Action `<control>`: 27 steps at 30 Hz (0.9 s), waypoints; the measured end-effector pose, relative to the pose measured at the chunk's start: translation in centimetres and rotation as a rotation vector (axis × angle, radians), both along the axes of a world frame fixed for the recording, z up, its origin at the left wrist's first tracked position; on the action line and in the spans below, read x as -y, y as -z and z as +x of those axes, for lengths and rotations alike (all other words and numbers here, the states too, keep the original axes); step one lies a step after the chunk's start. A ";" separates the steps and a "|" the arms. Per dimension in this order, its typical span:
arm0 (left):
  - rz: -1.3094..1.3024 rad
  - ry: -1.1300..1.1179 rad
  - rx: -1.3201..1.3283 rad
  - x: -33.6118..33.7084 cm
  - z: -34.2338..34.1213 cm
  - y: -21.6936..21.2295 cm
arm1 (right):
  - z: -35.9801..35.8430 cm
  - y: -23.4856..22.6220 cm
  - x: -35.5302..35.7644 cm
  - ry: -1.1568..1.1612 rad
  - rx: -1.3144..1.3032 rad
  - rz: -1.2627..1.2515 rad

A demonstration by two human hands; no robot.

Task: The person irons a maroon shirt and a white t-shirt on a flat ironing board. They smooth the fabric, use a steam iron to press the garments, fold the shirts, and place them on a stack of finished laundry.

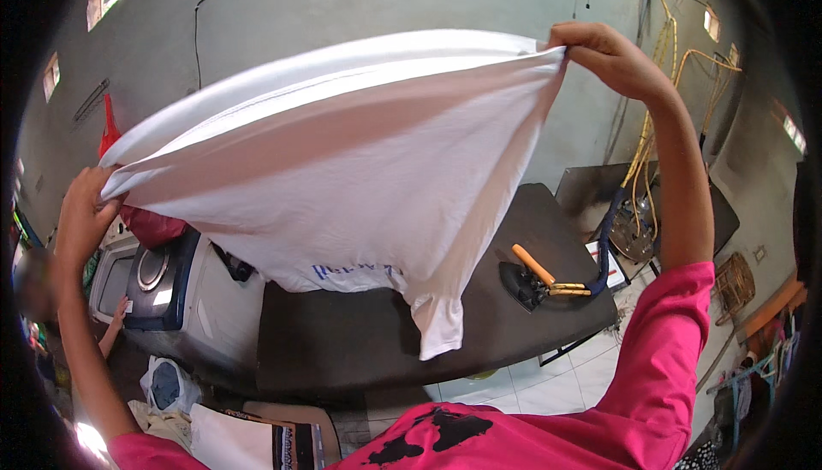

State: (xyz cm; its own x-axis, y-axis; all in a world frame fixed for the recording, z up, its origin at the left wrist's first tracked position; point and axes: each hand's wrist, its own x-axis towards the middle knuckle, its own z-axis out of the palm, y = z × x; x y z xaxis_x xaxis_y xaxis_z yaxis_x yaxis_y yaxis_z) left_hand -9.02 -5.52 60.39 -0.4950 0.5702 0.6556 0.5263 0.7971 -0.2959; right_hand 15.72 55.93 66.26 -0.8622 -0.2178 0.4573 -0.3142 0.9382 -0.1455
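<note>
A white T-shirt (342, 153) with blue lettering near its lower part hangs stretched between my raised hands. My left hand (84, 209) is closed on one end of its hem at the left. Higher up at the right, my right hand (610, 57) pinches the opposite corner. The hem opens slightly along the top, and a sleeve dangles low over the dark ironing table (342, 342). On that table, right of the shirt, rests an iron (524, 282) with an orange handle and a dark, yellow-wrapped hose. The shirt hides part of the table and wall.
A top-loading washing machine (214, 307) stands left of the table, near another person's hand (111, 333). A plastic bag (169, 384) and folded clothes (231, 440) lie close below. Yellow hoses (644, 140) run down the right wall to a metal device (632, 229).
</note>
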 end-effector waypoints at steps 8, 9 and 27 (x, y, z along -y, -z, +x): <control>-0.124 -0.223 -0.052 -4.8 3.5 -3.2 | -0.5 -1.8 -2.6 -0.079 -0.043 -0.180; -0.188 -0.160 -0.215 -5.0 3.2 -3.2 | -0.6 -0.9 -3.5 -0.011 -0.167 -0.253; 0.367 0.268 0.278 -3.0 -8.3 -0.7 | -5.6 4.3 -11.5 0.050 -0.380 -0.440</control>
State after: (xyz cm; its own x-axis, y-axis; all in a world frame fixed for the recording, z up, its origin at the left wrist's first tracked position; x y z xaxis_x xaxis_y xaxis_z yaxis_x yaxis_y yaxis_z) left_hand -17.29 -2.51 61.13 -0.5466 0.4580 0.7011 0.7448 0.6486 0.1569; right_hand 10.15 67.47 61.96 -0.6246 0.0995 0.7746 -0.3775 0.8298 -0.4110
